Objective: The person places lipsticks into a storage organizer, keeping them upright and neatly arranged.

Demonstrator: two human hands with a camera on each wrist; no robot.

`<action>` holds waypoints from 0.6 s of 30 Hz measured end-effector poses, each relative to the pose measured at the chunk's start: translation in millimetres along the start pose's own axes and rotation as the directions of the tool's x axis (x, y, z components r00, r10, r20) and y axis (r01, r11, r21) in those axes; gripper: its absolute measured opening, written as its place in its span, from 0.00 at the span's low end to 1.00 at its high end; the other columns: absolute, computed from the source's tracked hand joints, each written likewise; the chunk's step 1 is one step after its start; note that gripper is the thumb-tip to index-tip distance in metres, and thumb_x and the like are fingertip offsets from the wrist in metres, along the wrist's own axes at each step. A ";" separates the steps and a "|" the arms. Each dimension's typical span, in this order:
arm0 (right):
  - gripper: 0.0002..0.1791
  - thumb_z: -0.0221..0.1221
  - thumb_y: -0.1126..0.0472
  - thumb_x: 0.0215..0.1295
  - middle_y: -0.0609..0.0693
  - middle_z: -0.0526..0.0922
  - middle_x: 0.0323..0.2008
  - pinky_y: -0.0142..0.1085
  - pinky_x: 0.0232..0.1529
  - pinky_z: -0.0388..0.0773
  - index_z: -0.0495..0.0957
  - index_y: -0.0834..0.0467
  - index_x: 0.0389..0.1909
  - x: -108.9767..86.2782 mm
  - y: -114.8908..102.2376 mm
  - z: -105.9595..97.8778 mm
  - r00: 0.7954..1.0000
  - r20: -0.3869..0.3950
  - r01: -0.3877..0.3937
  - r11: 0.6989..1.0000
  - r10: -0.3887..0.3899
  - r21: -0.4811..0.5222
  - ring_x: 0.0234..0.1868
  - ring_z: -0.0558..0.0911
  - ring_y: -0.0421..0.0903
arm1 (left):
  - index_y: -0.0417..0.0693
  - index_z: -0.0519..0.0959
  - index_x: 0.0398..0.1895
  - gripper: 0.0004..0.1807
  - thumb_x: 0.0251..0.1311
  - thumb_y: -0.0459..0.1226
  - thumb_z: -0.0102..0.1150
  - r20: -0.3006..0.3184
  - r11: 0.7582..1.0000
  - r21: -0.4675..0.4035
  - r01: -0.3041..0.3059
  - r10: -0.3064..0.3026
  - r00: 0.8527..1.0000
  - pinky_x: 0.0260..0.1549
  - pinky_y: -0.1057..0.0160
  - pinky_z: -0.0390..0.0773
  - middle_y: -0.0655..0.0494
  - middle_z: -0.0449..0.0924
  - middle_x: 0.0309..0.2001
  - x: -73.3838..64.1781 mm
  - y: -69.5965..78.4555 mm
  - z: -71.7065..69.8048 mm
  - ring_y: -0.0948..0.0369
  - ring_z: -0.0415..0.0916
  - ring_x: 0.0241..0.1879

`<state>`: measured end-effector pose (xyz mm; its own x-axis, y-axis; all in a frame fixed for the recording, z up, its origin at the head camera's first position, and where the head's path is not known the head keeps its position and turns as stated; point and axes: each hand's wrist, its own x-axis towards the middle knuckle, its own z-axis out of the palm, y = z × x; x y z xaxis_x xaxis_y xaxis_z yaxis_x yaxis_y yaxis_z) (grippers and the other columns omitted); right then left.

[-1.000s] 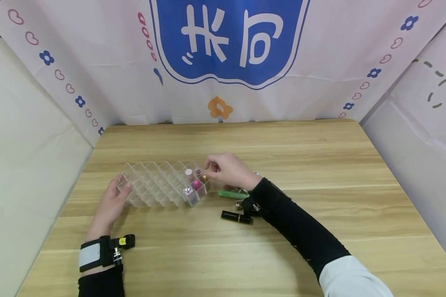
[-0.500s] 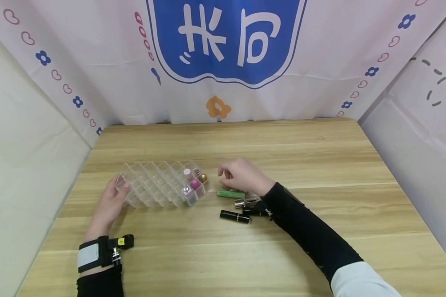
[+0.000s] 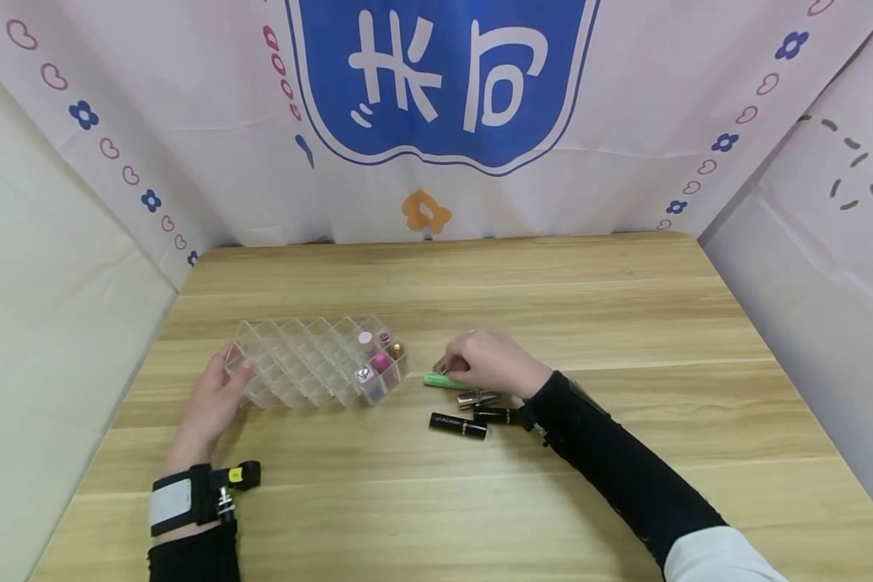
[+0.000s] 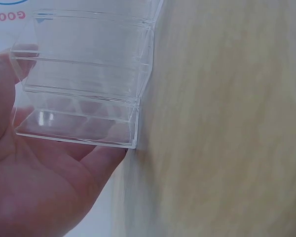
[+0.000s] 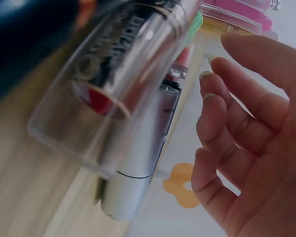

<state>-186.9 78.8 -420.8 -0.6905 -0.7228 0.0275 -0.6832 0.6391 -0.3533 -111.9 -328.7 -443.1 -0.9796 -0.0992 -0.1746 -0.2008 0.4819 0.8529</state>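
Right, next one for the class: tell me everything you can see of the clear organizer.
The clear organizer is a see-through block, plastic by its look, divided by crossing walls into diamond-shaped compartments. It sits on the wood-grain table. Small cosmetics, one bright pink, occupy compartments at its right end; those farther left look empty. The left hand grips its left end.

Pretty simple setup: a wood-look table [image 3: 335, 509] is carrying a clear rack [image 3: 301, 364], while a green tube [image 3: 442, 380], a silver tube [image 3: 478, 398] and two black tubes [image 3: 457, 425] are lying nearby.
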 end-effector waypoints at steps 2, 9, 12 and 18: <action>0.03 0.66 0.57 0.61 0.41 0.84 0.30 0.27 0.27 0.69 0.84 0.51 0.31 -0.8 -0.2 1.7 1.000 0.013 -0.009 1.000 0.009 -0.015 0.24 0.71 0.36 | 0.46 0.37 0.79 0.40 0.75 0.55 0.36 -0.004 1.000 -0.003 0.003 -0.003 1.000 0.66 0.27 0.51 0.35 0.40 0.78 -0.1 -0.3 0.0 0.31 0.44 0.74; 0.06 0.65 0.54 0.61 0.38 0.88 0.40 0.27 0.28 0.73 0.86 0.46 0.39 -2.9 2.0 8.5 0.997 0.056 -0.044 0.998 0.047 -0.052 0.31 0.74 0.34 | 0.44 0.38 0.79 0.40 0.75 0.54 0.36 -0.015 1.000 -0.019 0.001 -0.002 1.000 0.68 0.28 0.51 0.35 0.41 0.78 -0.7 1.0 1.4 0.32 0.45 0.74; 0.02 0.64 0.54 0.62 0.38 0.88 0.39 0.27 0.25 0.71 0.84 0.46 0.32 -2.7 2.7 11.1 0.997 0.056 -0.043 0.994 0.049 -0.096 0.28 0.73 0.34 | 0.44 0.38 0.79 0.39 0.76 0.53 0.36 -0.012 1.000 -0.028 -0.007 0.007 1.000 0.68 0.29 0.52 0.35 0.42 0.78 -1.0 0.9 1.0 0.32 0.46 0.74; 0.02 0.64 0.54 0.61 0.37 0.87 0.33 0.27 0.23 0.71 0.84 0.46 0.31 -1.6 0.0 11.8 0.995 0.083 -0.051 0.991 0.061 -0.125 0.23 0.73 0.34 | 0.46 0.38 0.79 0.38 0.76 0.52 0.36 -0.001 0.999 -0.036 -0.010 0.009 1.000 0.68 0.30 0.54 0.35 0.42 0.78 -0.5 -0.8 0.1 0.32 0.48 0.73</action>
<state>-183.0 76.9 -431.9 -0.7090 -0.7015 -0.0716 -0.6716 0.7027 -0.2350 -111.2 -329.0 -443.8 -0.9815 -0.0959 -0.1658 -0.1913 0.4512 0.8717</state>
